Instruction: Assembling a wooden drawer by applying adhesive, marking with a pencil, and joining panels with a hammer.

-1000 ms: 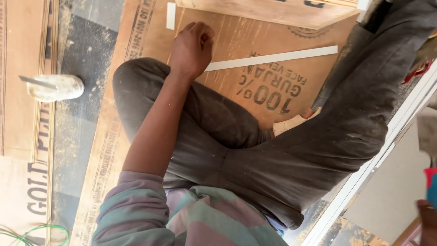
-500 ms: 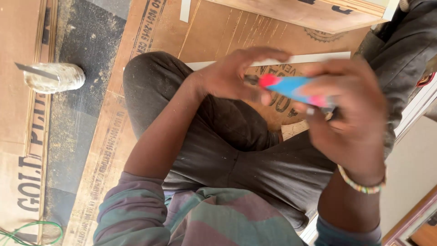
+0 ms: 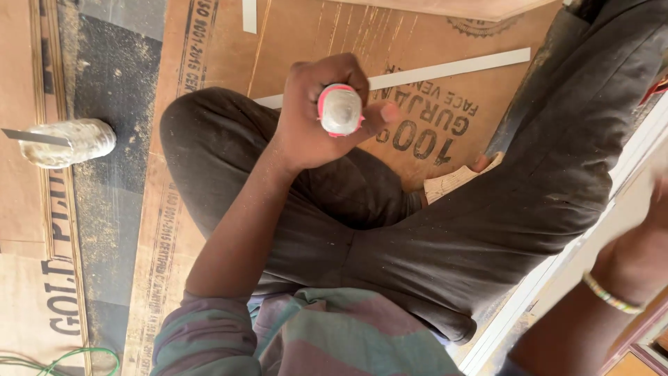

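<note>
My left hand (image 3: 316,118) closed around a pink-rimmed tube (image 3: 340,109), above my crossed legs.
Printed brown plywood sheet (image 3: 417,132) beneath; white strip (image 3: 452,69) beyond; my right hand (image 3: 643,244) blurred at the frame edge, grip indiscernible.

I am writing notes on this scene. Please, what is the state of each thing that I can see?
Left hand: closed around pink tube.
Pink tube: held, end toward camera.
Right hand: mostly out of frame, grip unclear.
White strip: flat on plywood.
Wrapped tool: lying on floor, untouched.
</note>
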